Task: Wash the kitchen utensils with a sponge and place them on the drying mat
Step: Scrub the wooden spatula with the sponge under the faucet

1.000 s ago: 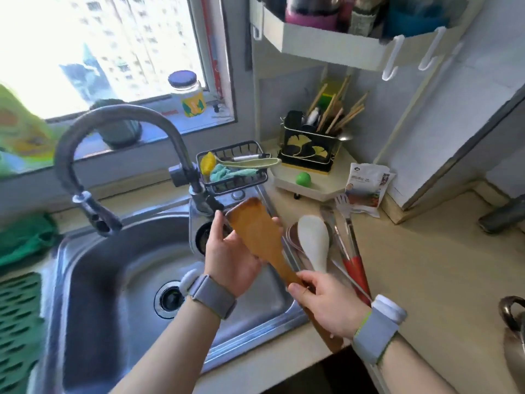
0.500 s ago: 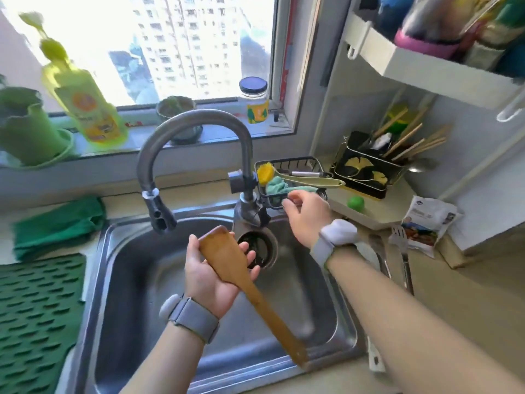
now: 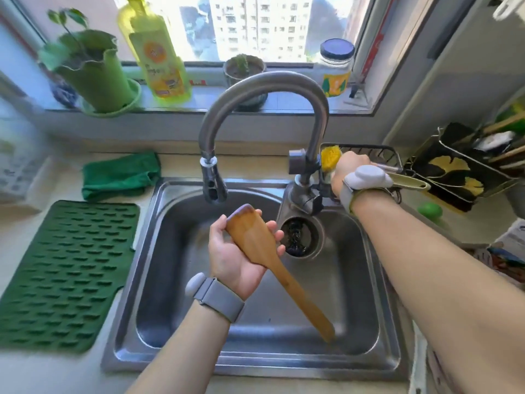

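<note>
At center frame, the left hand (image 3: 237, 255) curls around a wooden spatula (image 3: 265, 257) over the sink (image 3: 170, 280), while the right hand (image 3: 348, 173), fingers hidden, its grip unclear, reaches into a wire basket (image 3: 377, 155) holding a yellow brush (image 3: 329, 157).

Drying mat (image 3: 61, 275) left of sink (image 3: 255, 362)
</note>
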Tool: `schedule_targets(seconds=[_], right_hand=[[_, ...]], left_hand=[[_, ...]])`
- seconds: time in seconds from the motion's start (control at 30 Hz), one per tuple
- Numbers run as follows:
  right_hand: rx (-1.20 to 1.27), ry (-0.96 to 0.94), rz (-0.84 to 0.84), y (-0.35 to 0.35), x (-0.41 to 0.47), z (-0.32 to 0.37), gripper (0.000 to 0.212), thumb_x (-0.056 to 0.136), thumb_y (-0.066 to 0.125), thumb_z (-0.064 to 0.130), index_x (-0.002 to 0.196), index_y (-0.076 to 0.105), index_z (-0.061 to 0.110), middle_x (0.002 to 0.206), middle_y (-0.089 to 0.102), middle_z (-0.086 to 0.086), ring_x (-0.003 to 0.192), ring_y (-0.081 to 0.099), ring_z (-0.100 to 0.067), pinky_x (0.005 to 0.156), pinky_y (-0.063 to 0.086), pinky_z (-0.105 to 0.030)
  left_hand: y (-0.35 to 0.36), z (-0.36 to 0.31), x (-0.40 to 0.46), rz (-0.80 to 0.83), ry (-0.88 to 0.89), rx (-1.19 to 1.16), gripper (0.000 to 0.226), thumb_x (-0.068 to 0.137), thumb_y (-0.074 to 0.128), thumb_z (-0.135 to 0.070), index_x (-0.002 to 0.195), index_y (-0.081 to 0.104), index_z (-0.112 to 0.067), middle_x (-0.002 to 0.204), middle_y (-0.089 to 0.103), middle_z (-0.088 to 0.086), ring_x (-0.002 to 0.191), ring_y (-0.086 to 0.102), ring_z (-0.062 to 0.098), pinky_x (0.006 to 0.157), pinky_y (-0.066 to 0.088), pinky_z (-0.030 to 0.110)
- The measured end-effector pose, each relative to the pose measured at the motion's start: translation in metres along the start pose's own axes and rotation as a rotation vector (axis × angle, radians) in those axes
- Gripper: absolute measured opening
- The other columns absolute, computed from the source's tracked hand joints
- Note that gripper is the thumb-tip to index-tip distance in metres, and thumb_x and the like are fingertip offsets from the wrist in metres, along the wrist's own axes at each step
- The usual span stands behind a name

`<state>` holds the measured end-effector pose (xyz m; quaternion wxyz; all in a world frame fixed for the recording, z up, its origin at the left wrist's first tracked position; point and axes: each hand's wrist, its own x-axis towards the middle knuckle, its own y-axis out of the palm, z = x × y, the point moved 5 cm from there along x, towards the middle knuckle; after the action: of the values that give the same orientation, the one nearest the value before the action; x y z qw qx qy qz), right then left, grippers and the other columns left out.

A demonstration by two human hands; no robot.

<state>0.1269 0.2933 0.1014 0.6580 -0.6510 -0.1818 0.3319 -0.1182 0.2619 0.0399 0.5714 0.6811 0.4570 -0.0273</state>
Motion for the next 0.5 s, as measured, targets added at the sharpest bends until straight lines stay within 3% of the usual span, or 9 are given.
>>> schedule_targets(seconds=[0.1, 0.2, 0.27, 0.4, 0.5], right_hand=[[0.157, -0.026, -0.122, -0.007, -0.006, -0.007, 0.016, 0.088, 0.054, 0.025, 0.095, 0.061, 0.013, 0.101, 0.063, -0.016, 0.087, 0.055, -0.036, 0.071, 0.041, -0.035], [0.445, -0.123, -0.359, -0.028, -0.045, -0.018, 0.014, 0.091, 0.054, 0.029, 0.092, 0.059, 0.016, 0.085, 0.060, -0.005, 0.076, 0.045, -0.023, 0.066, 0.030, -0.025], [0.573, -0.184, -0.413, -0.037, -0.083, -0.023, 0.009, 0.089, 0.058, 0.028, 0.088, 0.059, 0.018, 0.076, 0.058, 0.003, 0.069, 0.048, -0.018, 0.063, 0.031, -0.022], [0.829, -0.300, -0.123, 0.004, -0.140, 0.004, 0.010, 0.086, 0.064, 0.024, 0.080, 0.057, 0.019, 0.068, 0.062, 0.006, 0.061, 0.058, -0.005, 0.059, 0.043, -0.021], [0.825, -0.452, -0.019, 0.049, -0.177, 0.046, 0.008, 0.088, 0.057, 0.025, 0.095, 0.058, 0.024, 0.085, 0.061, 0.006, 0.075, 0.058, -0.008, 0.072, 0.049, -0.027]], left_hand=[[-0.003, -0.005, -0.002, 0.004, -0.007, 0.000, 0.058, 0.080, 0.043, -0.060, 0.110, 0.063, -0.015, 0.103, 0.061, 0.018, 0.104, 0.053, 0.040, 0.091, 0.040, 0.050], [-0.007, -0.008, -0.003, 0.010, -0.006, -0.019, 0.056, 0.080, 0.042, -0.058, 0.112, 0.063, -0.017, 0.104, 0.060, 0.017, 0.104, 0.054, 0.040, 0.091, 0.041, 0.050], [-0.011, -0.009, -0.001, 0.009, -0.007, -0.022, 0.055, 0.080, 0.042, -0.056, 0.111, 0.063, -0.016, 0.105, 0.060, 0.017, 0.104, 0.054, 0.040, 0.092, 0.040, 0.050], [-0.004, -0.005, 0.001, 0.036, -0.006, -0.064, 0.049, 0.076, 0.048, -0.053, 0.098, 0.068, -0.013, 0.096, 0.064, 0.015, 0.097, 0.057, 0.036, 0.097, 0.038, 0.049], [0.007, 0.003, -0.001, 0.067, 0.003, -0.102, 0.046, 0.079, 0.045, -0.049, 0.080, 0.073, -0.013, 0.081, 0.068, 0.012, 0.080, 0.064, 0.030, 0.093, 0.044, 0.041]])
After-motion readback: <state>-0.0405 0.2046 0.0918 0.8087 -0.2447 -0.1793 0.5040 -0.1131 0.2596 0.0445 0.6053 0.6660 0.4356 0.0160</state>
